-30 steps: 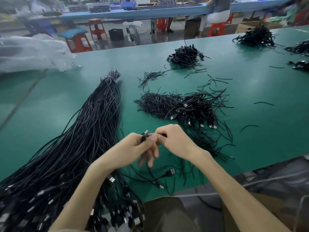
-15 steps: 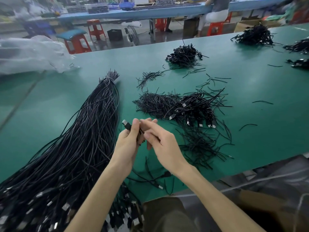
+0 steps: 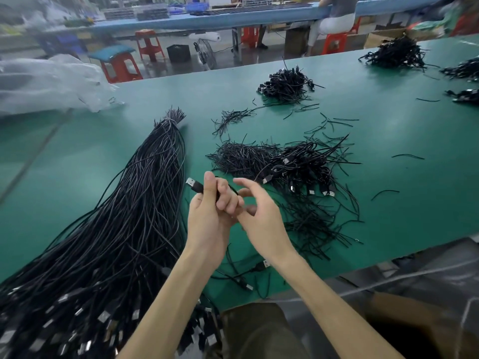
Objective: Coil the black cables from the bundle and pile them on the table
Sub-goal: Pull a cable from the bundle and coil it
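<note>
Black cables all over, so near to far: the big bundle (image 3: 98,242) comes in at 7 o'clock with its silver plug ends heaped at the green counter (image 3: 404,208) edge, then narrows to a tip up toward 11 o'clock. Just right of it, at 6 o'clock by the near edge, a couple of loose cables (image 3: 246,274) lie flat. Above those, dead centre, the left hand (image 3: 210,221) is curled tight round one cable (image 3: 197,187), its USB plug poking out toward 10 o'clock. The right hand (image 3: 261,218) sits right against it with fingers loose and spread, not gripping anything I can see. A thin bit of that cable loops across between the two. Past them at 1 o'clock is the pile of coiled cables (image 3: 305,167), plugs showing, touching a heap of thin black strands (image 3: 241,156) at 12. Further back there's another pile (image 3: 287,84), more piles (image 3: 396,53) at 2 o'clock, and a clear plastic bag (image 3: 49,84) at 10.
</note>
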The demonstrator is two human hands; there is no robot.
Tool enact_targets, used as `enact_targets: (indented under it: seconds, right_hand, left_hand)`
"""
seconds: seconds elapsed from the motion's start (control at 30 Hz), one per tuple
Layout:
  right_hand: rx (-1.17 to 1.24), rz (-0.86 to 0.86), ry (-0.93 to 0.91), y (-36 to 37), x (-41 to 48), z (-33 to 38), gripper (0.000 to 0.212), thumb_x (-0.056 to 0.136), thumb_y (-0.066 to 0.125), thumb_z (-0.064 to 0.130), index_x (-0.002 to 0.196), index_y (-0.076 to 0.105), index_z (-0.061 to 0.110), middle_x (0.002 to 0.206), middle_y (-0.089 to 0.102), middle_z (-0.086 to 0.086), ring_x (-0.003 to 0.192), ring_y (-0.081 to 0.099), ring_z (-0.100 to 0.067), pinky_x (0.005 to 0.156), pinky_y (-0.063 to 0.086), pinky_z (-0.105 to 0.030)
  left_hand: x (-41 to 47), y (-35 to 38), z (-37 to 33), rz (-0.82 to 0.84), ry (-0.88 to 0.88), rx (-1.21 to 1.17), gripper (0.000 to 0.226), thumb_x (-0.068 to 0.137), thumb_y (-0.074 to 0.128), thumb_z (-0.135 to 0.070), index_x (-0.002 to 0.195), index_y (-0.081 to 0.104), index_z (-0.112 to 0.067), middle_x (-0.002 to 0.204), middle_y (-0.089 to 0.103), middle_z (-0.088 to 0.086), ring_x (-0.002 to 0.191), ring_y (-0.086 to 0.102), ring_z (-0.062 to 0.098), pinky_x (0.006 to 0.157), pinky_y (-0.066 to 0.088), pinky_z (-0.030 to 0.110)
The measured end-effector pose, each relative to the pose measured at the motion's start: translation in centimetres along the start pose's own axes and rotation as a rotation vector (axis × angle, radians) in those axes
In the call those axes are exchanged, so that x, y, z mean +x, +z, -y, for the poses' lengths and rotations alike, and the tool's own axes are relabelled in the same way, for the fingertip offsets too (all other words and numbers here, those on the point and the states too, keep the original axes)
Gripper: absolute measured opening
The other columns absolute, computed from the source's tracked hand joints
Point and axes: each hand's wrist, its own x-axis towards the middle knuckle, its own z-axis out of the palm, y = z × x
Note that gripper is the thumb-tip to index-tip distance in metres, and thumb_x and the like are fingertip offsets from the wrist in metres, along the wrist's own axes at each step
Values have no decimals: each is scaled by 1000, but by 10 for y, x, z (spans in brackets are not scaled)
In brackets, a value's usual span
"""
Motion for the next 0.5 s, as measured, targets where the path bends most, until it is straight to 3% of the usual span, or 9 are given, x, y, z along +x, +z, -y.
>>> enact_targets:
  seconds: [0.07,0.2,0.33,0.43,0.5]
  right_hand:
    - [31,123,26,-4,0,-2,51,95,64,4,141,58,24,105,71,0,72,60,-13,66,54,-29]
    - [-36,148,-18,-9,-2,-4,36,92,75,18,126,69,27,100,75,5,94,69,-10,86,56,-28]
    - [-183,139,16,-11,-3,-10,18,91,76,27,93,70,44,90,67,3,84,62,-2,77,47,-14]
    - [-127,184,42,-10,-7,-15,17,92,75,31,109,72,31,103,74,8,99,67,-2,89,52,-20]
    - [-98,206,36,-7,-8,-15,21,95,72,25,116,70,24,106,75,8,103,68,-2,94,54,-25]
  left_hand:
    - [1,-2,2,17,-93,-91,45,104,49,-50,69,52,-22,57,37,-8,55,47,12,65,50,28]
    - [4,-11,6,88,-211,-76,46,104,46,-49,70,58,-20,62,47,-5,61,56,14,76,54,30]
    - [5,-23,0,199,-242,155,36,107,47,-33,99,66,-3,83,63,12,84,64,24,86,58,31]
    - [4,-37,-12,381,-258,309,35,107,47,-18,126,61,7,102,67,17,104,63,30,95,54,36]
    - [2,-46,-24,493,-260,358,39,103,49,-12,137,58,4,115,66,20,114,62,31,99,52,39]
